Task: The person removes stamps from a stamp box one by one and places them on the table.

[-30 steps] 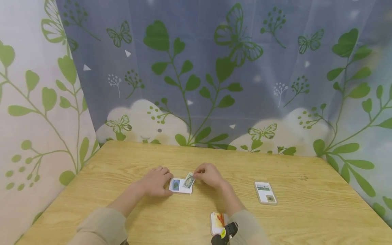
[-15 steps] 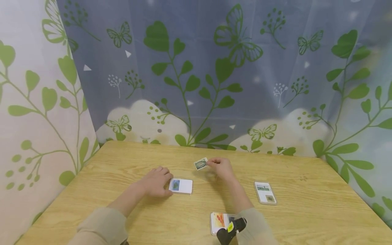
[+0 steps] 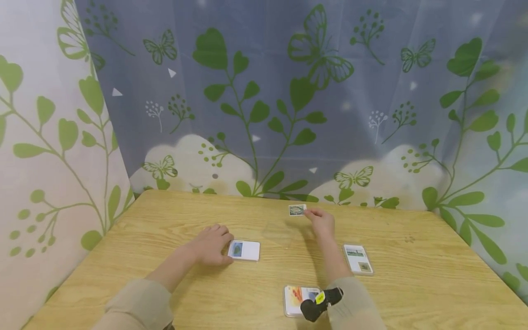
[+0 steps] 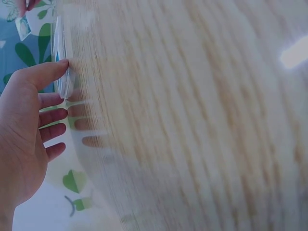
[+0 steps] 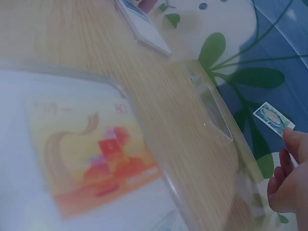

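Near the table's middle lies a white-backed clear stamp case [image 3: 251, 251], a blue stamp [image 3: 237, 250] at its left end. My left hand [image 3: 209, 246] holds that end, thumb at the near edge and index finger at the far one; the left wrist view shows the thumb on the case [image 4: 60, 57]. Up and to the right, my right hand [image 3: 323, 223] pinches a small green-and-white postage stamp [image 3: 296, 210] by one end between thumb and finger. In the right wrist view the stamp [image 5: 273, 119] is raised, seen against the curtain.
A clear plastic cover [image 3: 278, 234] lies behind the case. Another stamp case [image 3: 358, 260] is at right; one with an orange stamp [image 3: 295, 296] sits in front, partly behind the right wrist's camera [image 3: 317, 306]. A leaf-patterned curtain [image 3: 264, 151] hangs behind the table [image 3: 198, 293].
My right hand has lifted the stamp off the white case and carried it right and away toward the table's back. The left hand has stayed at the case.
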`<state>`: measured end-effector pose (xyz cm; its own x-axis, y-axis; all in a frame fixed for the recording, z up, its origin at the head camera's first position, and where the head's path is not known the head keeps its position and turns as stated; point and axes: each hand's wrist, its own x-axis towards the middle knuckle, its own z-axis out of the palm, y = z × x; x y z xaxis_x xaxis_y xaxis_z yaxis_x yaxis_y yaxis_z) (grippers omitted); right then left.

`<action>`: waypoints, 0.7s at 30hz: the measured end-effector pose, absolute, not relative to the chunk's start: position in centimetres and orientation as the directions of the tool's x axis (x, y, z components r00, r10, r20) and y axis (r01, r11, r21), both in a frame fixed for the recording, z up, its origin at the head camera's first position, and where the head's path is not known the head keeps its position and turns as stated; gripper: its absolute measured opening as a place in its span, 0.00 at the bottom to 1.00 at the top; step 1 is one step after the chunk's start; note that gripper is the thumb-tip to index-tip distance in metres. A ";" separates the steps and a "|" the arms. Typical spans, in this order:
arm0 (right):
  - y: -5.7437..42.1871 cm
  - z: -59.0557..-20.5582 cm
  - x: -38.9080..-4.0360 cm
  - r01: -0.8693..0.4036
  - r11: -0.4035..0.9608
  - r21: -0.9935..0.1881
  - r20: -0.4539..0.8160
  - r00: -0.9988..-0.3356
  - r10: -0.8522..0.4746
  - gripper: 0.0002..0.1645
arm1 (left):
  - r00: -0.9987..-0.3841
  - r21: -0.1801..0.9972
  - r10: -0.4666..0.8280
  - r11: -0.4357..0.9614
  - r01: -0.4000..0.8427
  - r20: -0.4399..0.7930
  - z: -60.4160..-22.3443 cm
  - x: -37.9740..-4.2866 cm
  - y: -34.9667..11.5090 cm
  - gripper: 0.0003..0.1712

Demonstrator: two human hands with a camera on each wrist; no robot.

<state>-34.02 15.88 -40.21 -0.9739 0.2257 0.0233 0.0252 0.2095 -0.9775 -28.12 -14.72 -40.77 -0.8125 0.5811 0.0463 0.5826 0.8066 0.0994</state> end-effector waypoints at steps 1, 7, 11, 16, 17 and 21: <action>16.0 -40.3 -34.0 0.033 0.212 -0.977 0.019 -0.971 0.237 0.17 | -0.812 0.099 0.582 0.806 0.584 0.048 -40.8 -28.1 -14.7 0.32; 16.5 -41.0 -34.1 0.084 0.233 -0.969 -0.006 -0.950 0.313 0.16 | -0.808 0.088 0.587 0.803 0.589 0.054 -40.9 -28.1 -14.6 0.32; 16.4 -41.5 -34.1 0.107 0.344 -0.933 0.009 -0.948 0.319 0.15 | -0.807 0.090 0.587 0.802 0.590 0.059 -41.0 -28.1 -14.6 0.32; 16.3 -42.2 -34.1 0.122 0.603 -0.788 0.080 -0.951 0.297 0.16 | -0.810 0.094 0.583 0.804 0.587 0.061 -40.8 -28.0 -14.6 0.32; 16.3 -42.3 -34.1 0.127 0.634 -0.763 0.087 -0.951 0.295 0.16 | -0.809 0.093 0.584 0.804 0.587 0.060 -40.8 -27.9 -14.6 0.32; 16.1 -42.6 -33.9 0.155 0.701 -0.696 0.106 -0.943 0.314 0.14 | -0.807 0.088 0.587 0.803 0.590 0.056 -40.7 -27.9 -14.7 0.32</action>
